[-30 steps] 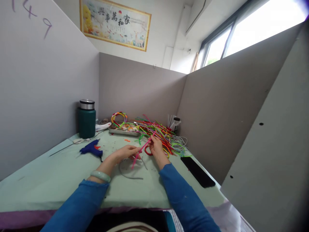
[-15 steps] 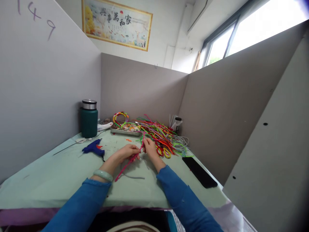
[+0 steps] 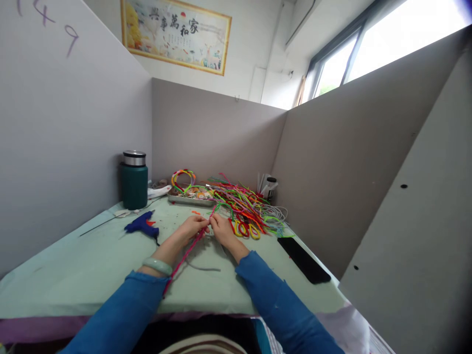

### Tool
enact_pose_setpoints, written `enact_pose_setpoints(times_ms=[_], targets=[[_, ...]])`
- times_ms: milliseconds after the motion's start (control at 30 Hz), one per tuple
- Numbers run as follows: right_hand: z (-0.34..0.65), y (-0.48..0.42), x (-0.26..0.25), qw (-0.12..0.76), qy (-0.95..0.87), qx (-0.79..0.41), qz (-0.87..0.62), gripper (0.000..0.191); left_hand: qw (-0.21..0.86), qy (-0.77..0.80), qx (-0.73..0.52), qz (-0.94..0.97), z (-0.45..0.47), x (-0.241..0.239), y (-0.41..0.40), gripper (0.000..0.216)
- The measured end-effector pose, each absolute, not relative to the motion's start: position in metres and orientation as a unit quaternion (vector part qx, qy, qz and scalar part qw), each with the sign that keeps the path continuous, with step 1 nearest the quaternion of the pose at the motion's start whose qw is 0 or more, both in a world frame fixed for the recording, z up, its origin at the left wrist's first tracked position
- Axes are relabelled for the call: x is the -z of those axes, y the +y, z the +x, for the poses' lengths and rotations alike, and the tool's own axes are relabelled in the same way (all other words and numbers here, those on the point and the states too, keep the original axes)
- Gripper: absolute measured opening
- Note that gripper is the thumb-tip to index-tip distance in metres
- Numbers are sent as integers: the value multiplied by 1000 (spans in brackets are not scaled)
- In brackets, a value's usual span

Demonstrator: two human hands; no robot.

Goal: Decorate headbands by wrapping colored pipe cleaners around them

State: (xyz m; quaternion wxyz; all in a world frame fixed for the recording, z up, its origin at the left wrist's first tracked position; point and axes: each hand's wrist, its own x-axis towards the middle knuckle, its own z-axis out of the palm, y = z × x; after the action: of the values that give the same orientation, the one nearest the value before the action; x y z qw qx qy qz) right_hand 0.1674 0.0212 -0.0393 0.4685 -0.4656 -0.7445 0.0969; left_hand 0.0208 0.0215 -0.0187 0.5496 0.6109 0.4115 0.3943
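Note:
A bright pink pipe cleaner (image 3: 185,256) runs slantwise between my hands, its lower end trailing down beside my left wrist and its top poking up past my fingers. My left hand (image 3: 192,228) pinches it between thumb and fingers. Close against it, my right hand (image 3: 221,229) is closed on the same pink strand a little higher up. The fingers partly hide the spot where they grip. A grey strand (image 3: 204,269) lies on the table below my hands.
A blue glue gun (image 3: 142,224) and green flask (image 3: 134,182) stand left. Behind are a metal tray (image 3: 191,200) with a colourful headband (image 3: 183,181), and a pile of pipe cleaners (image 3: 245,199). Scissors (image 3: 242,229) and a black phone-like slab (image 3: 304,259) lie right.
My hands have drawn closer together, the right one moving left along the pink pipe cleaner. More of its lower end now hangs toward the table's front. The view has shifted slightly.

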Motion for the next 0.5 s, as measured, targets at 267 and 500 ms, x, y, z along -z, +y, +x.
enact_pose_setpoints(times_ms=[267,500], targets=[[165,16,38,463,-763,-108,-438,20,535,452,-409,585,23,18,22,30],[164,11,38,431,-791,-68,-429,16,484,463,-440,598,20,18,23,33]])
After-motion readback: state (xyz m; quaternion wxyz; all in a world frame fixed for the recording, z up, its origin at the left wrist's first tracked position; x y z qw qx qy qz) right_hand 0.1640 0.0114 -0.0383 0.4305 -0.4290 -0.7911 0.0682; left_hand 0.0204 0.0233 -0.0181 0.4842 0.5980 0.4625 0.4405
